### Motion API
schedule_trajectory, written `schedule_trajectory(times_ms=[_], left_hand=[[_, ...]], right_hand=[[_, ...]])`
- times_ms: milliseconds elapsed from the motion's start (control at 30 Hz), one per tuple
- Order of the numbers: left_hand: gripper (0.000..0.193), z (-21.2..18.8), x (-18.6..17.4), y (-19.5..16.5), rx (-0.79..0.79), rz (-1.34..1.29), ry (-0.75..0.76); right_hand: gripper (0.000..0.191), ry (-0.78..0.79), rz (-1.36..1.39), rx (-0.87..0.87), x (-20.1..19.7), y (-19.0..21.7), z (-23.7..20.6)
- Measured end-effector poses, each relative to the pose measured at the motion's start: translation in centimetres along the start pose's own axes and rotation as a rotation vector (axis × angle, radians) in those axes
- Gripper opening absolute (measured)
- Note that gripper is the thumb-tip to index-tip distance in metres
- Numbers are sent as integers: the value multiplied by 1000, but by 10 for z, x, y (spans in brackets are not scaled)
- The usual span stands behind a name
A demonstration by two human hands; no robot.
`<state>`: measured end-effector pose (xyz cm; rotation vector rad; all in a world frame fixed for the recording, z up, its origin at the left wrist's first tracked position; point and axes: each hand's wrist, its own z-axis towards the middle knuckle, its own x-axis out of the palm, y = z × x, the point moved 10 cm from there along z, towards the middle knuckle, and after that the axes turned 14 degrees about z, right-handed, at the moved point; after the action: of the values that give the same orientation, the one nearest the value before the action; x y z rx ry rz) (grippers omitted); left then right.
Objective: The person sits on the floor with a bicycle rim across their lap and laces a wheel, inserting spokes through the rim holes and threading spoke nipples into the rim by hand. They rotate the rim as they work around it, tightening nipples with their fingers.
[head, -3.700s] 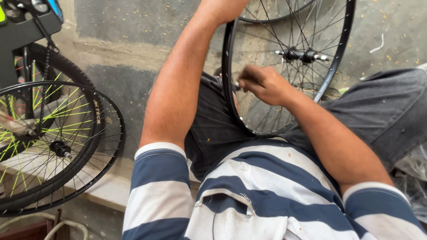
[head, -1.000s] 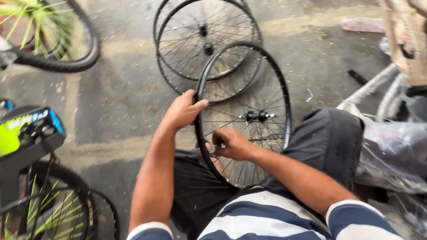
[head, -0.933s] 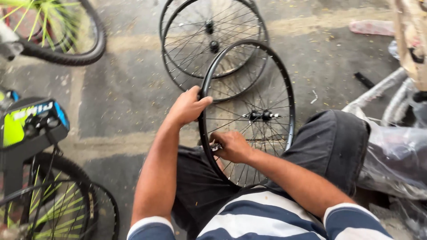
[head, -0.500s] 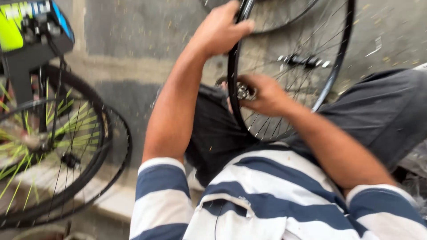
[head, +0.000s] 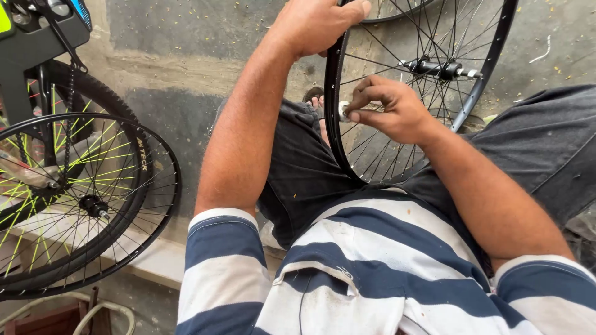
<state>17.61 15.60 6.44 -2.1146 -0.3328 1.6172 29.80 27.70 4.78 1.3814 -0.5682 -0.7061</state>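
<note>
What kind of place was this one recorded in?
Probably a bicycle repair workshop, on a bare concrete floor. The left hand steadies a black spoked wheel while the right hand works at its rim; more wheels lean nearby.

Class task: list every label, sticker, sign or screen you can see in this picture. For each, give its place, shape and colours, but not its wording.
Frame sticker: top left corner, on the black bike frame; narrow blue patch, cut off by the edge.
Yellow-green patch: far top left; mostly out of view.
Tyre lettering: left, on the black tyre sidewall; small pale letters.
</note>
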Motion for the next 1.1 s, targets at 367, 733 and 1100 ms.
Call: schedule_trajectory(times_ms=[367,733,1100], left_hand=[[48,26,-28,-14,9,20,-35],[40,11,-42,-25,-124,11,73],[42,11,-41,-26,-149,-32,103]], right_hand=[[38,2,84,191,-23,-59,14],[30,-136,-361,46,-21,9,30],[25,-183,-365,30,-30,21,26]])
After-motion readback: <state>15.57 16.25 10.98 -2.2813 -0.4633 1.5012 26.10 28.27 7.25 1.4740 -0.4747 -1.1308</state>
